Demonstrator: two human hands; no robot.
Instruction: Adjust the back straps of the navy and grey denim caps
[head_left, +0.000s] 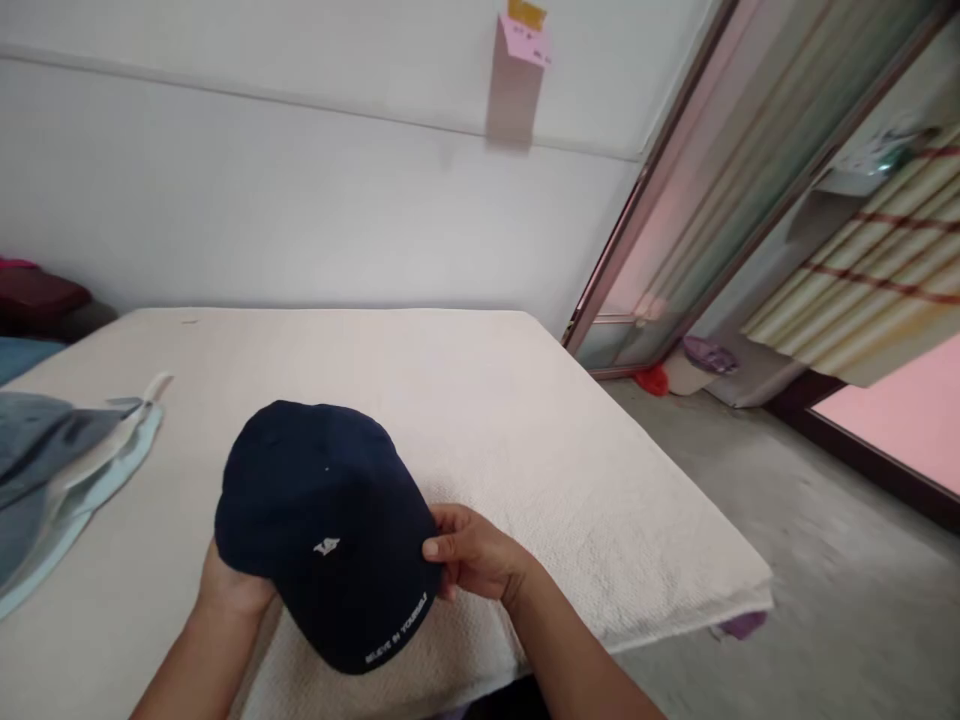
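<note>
A dark navy baseball cap (pixel 322 500) is held up over the near part of the white-covered table or bed, its brim pointing toward me and a little to the right. White lettering runs along the brim's edge, and a small white emblem sits on the front. My right hand (pixel 469 550) pinches the right edge of the brim, thumb on top and fingers beneath. At the cap's left side, my left hand (pixel 236 585) supports it from below; its fingers are hidden under the crown.
A grey-blue hat or cloth item with a pale rim (pixel 75 480) lies at the left on the white cover (pixel 487 400). A white wall stands behind. To the right are a sliding glass door (pixel 697 180), a bin (pixel 690 368) and a striped curtain (pixel 862 270).
</note>
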